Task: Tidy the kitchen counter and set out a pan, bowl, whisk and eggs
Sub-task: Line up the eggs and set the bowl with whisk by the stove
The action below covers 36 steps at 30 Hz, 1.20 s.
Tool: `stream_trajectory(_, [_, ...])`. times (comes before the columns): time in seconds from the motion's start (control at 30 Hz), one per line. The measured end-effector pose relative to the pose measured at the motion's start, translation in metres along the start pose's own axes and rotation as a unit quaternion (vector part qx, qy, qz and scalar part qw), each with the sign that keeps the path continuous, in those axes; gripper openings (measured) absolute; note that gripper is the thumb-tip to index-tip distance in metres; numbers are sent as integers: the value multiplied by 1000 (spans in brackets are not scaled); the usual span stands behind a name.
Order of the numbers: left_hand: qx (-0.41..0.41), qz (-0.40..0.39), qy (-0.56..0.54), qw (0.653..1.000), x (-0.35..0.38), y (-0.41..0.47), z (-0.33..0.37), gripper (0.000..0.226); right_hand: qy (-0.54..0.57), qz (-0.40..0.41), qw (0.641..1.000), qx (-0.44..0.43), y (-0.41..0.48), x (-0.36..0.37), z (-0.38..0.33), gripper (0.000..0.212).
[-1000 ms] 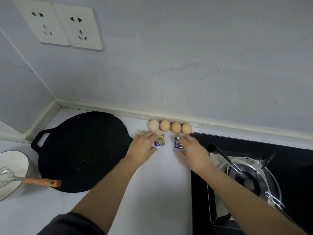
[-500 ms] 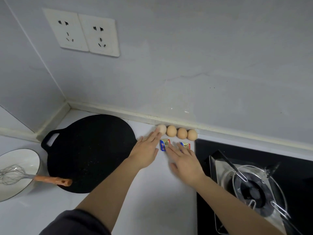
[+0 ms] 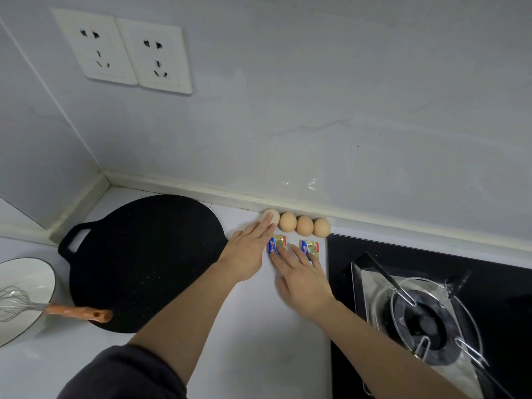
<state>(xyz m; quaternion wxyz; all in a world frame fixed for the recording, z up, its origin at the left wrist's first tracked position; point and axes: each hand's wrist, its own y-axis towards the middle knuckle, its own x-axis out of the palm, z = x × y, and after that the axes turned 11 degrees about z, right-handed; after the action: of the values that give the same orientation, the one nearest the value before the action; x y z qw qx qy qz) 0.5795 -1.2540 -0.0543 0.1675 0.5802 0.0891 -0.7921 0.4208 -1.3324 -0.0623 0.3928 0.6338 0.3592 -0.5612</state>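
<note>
A: Four eggs (image 3: 296, 224) sit in a left-right row along the far wall (image 3: 345, 125). Which hand is nearer?
B: The left hand (image 3: 249, 249); its straight fingers touch the leftmost egg. The right hand (image 3: 302, 277) lies spread, holding nothing, fingertips at two packets (image 3: 310, 248) on the tabletop (image 3: 259, 341).
A: Containers?
B: Far left, the bowl (image 3: 31, 272) holds the whisk (image 3: 51, 309), handle pointing right over the pan (image 3: 144, 260), which lies flat between bowl and eggs.

A home kitchen: gas burner (image 3: 426, 323) lower right, white counter (image 3: 276, 341), tiled wall with sockets (image 3: 123, 50) upper left.
</note>
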Motion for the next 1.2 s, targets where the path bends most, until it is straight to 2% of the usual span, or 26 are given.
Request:
stream_trajectory(0.23, [-3,3,-28,1000,0,-4,0,75,18,16,1000,6,0,7,3,53])
stream_trajectory(0.4, [-36,25,-23,999,0,-22,-5,66,62,0,998,7,-7,6,5,66])
stream_trajectory(0.47, [-71,49,-30,996,1,-39,-8,61,95,23,995,3,-10,4,-3,65])
stream_trajectory(0.53, [-101,83,-28,991,0,-66,-11,59,154,85,984,2,-14,4,-17,53])
stream_trajectory(0.6, [-128,107,-20,986,0,-98,-19,58,255,102,960,58,-13,5,-39,40])
stream_trajectory(0.67, [-151,111,1,982,1,-129,-32,58,361,49,920,148,-5,3,-62,33])
stream_trajectory(0.77, [-172,90,53,980,0,-165,-55,65,439,13,854,279,16,8,-87,25])
stream_trajectory(0.83, [-176,92,73,977,-5,-184,-72,65,458,11,825,332,27,13,-99,30])
stream_trajectory(0.93, [-176,83,48,980,-13,-201,-91,65,445,28,819,361,34,13,-106,38])
stream_trajectory(1.1, [-152,35,49,987,-20,-218,-109,70,415,36,825,382,41,9,-114,29])
stream_trajectory(1.2, [-127,53,75,988,-23,-226,-118,64,401,44,835,374,44,7,-117,29])
